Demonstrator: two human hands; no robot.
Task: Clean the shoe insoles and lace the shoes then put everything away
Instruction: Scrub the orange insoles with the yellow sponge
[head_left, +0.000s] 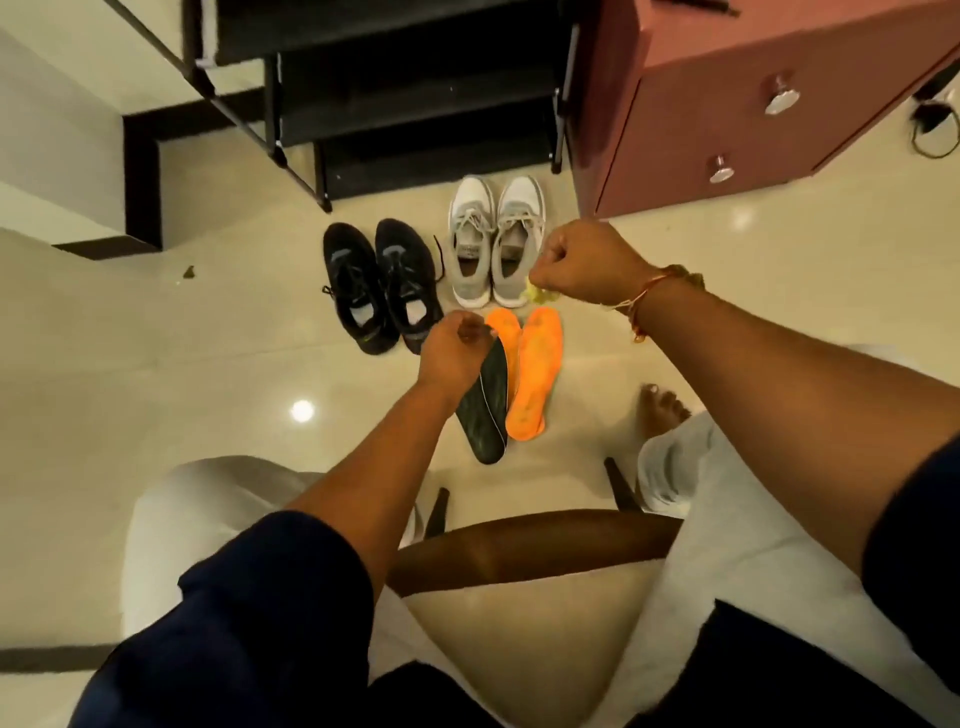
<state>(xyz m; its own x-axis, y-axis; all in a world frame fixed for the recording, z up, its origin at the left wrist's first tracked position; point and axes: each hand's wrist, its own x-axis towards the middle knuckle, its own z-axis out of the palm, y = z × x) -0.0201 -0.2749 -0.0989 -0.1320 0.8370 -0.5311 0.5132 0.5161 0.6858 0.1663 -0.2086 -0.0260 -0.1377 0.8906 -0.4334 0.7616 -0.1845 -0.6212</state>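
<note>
My left hand (454, 349) grips the top end of a dark insole (488, 405), which hangs tilted over the floor. Beside it two orange insoles (535, 374) lie flat on the tiles, one partly hidden behind the dark one. My right hand (582, 262) is curled around a small yellow cloth (540, 295), held above the orange insoles and just in front of the grey-white shoes (496, 241). A pair of black shoes (379, 283) with loose laces stands to the left of the grey pair.
A black shoe rack (415, 88) stands at the back, a reddish cabinet (753, 104) with round knobs at the right. I sit on a stool (519, 551); my bare foot (662, 408) rests right of the insoles. A dark scrap (188, 272) lies on the tiles at the left.
</note>
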